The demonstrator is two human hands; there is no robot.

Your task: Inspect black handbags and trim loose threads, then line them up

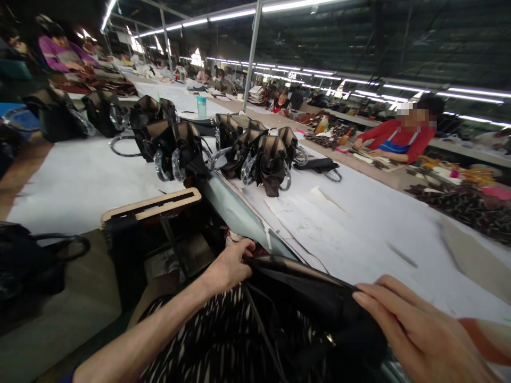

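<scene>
A black bag (303, 303) lies on my lap at the near edge of the long white table (359, 223). My left hand (229, 263) is closed on the bag's upper left rim. My right hand (411, 330) grips the bag's right edge with its fingers curled over the dark material. The bag's opening gapes between both hands, and its inside is too dark to make out.
Several finished black handbags (263, 157) with clear ring handles stand in a row on the table, more at far left (104, 111). A teal cup (202, 106) stands behind them. A wooden frame (155, 205) sits by my left. A person in red (399, 138) works at the right bench.
</scene>
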